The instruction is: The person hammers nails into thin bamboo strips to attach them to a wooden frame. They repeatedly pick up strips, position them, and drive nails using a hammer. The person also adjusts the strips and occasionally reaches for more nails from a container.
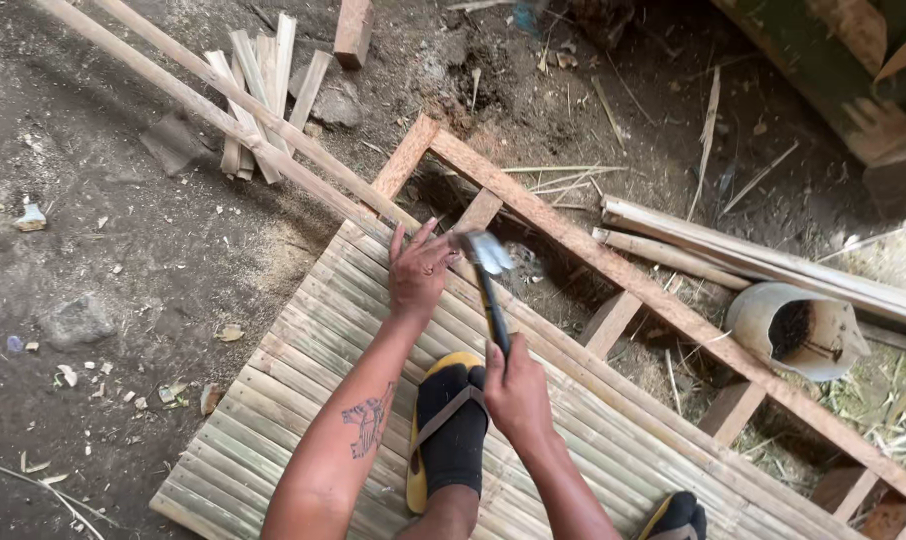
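Note:
My right hand grips the dark handle of a hammer, whose metal head is blurred just above the far edge of a panel of bamboo slats. My left hand rests flat on the slats at that edge, fingers spread, right beside the hammer head. The panel lies on a reddish wooden frame with cross pieces. My foot in a black sock and yellow sandal stands on the slats; a second foot shows at the bottom edge.
Two long wooden battens run diagonally across the dirt ground at the upper left, over a pile of short slat offcuts. More long strips lie at the right, beside a grey tipped-over pot. Small debris litters the ground at the left.

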